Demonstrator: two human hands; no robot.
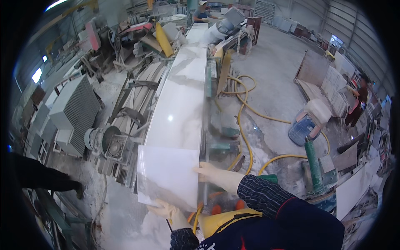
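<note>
A white stone slab (166, 173) with grey veining lies at the near end of a long line of similar slabs. My left hand (167, 210), in a pale glove, holds its near edge; the fingers are partly hidden beneath it. At the slab's right edge, my right hand (204, 171) grips the side, also gloved. Beyond it, touching or nearly so, a longer white veined slab (175, 112) stretches away along the machine bed. A yellow apron (225, 221) covers my front.
Stacked grey slabs (75, 112) and a dusty motor (116, 146) stand left. A yellow hose (246, 141) winds over the floor at right, near a blue barrel (303, 130) and a green cylinder (313, 164). One person (201, 14) is at the far end, another (359, 102) at far right.
</note>
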